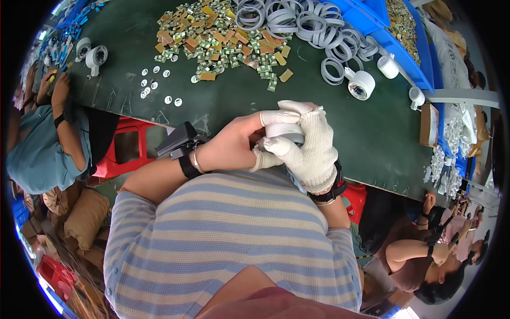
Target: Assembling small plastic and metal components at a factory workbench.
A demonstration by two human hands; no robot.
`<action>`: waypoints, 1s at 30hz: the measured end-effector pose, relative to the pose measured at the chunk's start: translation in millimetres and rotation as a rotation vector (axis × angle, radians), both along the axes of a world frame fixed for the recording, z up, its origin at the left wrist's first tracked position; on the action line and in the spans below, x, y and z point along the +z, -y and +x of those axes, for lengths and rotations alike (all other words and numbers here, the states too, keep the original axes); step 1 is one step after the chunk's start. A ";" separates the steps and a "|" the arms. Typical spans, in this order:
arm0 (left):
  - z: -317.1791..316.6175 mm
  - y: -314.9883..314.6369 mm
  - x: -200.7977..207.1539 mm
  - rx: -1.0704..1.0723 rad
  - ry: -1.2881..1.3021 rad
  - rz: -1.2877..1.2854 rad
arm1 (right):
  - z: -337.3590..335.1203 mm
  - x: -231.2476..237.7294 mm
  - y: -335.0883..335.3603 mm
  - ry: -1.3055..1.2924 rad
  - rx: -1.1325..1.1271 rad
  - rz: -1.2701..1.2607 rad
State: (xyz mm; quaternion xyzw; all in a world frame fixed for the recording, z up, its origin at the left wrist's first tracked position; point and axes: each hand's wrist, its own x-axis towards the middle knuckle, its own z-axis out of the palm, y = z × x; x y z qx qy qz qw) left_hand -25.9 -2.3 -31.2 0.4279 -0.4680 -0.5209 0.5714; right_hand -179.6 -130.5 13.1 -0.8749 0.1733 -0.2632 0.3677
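Note:
A white round housing with a grey rim (pixel 285 132) is held between my two hands, just in front of my chest at the table's near edge. My left hand (pixel 231 141), bare but for white covers on some fingers, closes on its left side. My right hand (pixel 314 151), in a white knit glove, wraps round its right side. Fingers hide much of the housing, so its inside cannot be made out. Beyond my hands lie a heap of small green and orange circuit boards (pixel 223 40) and a pile of grey rings (pixel 313 24).
Several round white stickers (pixel 154 85) lie on the dark green table (pixel 228 98). White round housings with stems (pixel 360 84) stand at the right, others (pixel 96 57) at the far left. Blue bins (pixel 393 45) line the right. Co-workers sit on both sides; a red stool (pixel 125 149) is at left.

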 end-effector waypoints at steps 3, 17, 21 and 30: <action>4.0 2.1 4.4 -0.003 0.121 -0.090 | -1.5 0.1 -3.8 -0.028 -0.043 -0.045; 129.8 -16.4 -6.5 0.584 1.407 0.025 | -15.0 -19.4 71.1 -0.171 -0.362 -0.139; 133.8 -14.8 -3.5 0.631 1.366 -0.069 | -19.4 -4.7 52.4 -0.045 -0.312 -0.391; 134.7 -12.3 -11.4 0.654 1.176 0.102 | -36.9 -32.3 -5.0 -0.222 -0.363 -0.496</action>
